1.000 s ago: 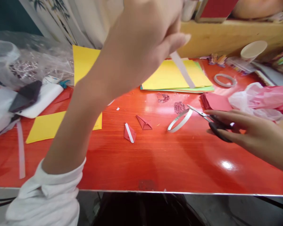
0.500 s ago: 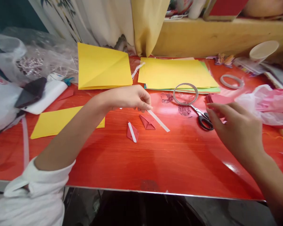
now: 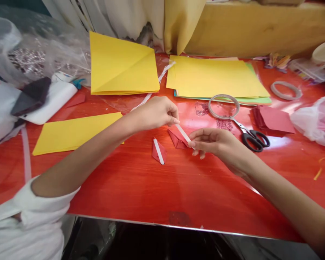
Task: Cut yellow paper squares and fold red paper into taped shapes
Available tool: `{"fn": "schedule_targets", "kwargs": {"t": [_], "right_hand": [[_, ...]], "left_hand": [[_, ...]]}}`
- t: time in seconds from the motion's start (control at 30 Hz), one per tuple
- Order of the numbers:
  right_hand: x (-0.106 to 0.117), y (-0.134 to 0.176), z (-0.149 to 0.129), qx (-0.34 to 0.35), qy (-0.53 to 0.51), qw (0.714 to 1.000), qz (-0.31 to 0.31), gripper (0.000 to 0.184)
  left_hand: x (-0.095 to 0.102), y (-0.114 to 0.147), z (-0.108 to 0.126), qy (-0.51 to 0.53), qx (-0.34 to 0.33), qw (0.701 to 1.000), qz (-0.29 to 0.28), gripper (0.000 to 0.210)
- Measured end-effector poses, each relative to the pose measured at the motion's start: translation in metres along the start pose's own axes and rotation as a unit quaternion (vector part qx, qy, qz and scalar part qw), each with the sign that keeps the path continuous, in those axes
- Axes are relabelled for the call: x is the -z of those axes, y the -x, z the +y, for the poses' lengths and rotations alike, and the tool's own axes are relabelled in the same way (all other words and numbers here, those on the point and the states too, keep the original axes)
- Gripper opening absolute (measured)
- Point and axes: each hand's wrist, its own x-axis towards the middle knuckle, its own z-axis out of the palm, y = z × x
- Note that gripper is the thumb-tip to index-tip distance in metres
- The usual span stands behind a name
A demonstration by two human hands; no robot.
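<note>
Between my two hands a short white strip of tape is held at a slant. My left hand pinches its upper end, and my right hand pinches the lower end between thumb and fingers. Just under the strip lies a folded red paper piece; whether the strip touches it I cannot tell. To its left, a second folded red piece rests on the table with a white strip along it.
Black-handled scissors and a tape roll lie beyond my right hand, near stacked red paper squares. Another tape roll is farther right. Yellow sheets lie at the back, folded yellow paper at left, on the red table.
My right hand has moved left from beside the red squares and scissors to the strip's lower end, which it now pinches. My left hand keeps its hold. The view has shifted slightly.
</note>
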Motion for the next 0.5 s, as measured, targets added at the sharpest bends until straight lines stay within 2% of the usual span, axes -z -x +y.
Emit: {"fn": "schedule_targets", "kwargs": {"t": [0.1,0.3,0.5], "right_hand": [[-0.002,-0.005,0.000,-0.012,-0.010,1.000,-0.007,0.019],[0.003,-0.003,0.001,-0.005,-0.058,0.997,0.043,0.022],[0.008,0.002,-0.004,-0.012,-0.019,0.997,0.074,0.023]], "left_hand": [[0.000,-0.002,-0.002,-0.003,0.007,1.000,0.029,0.015],[0.006,-0.001,0.002,-0.022,-0.001,0.998,0.056,0.020],[0.009,0.005,0.020,-0.081,0.022,0.990,0.111,0.027]]}}
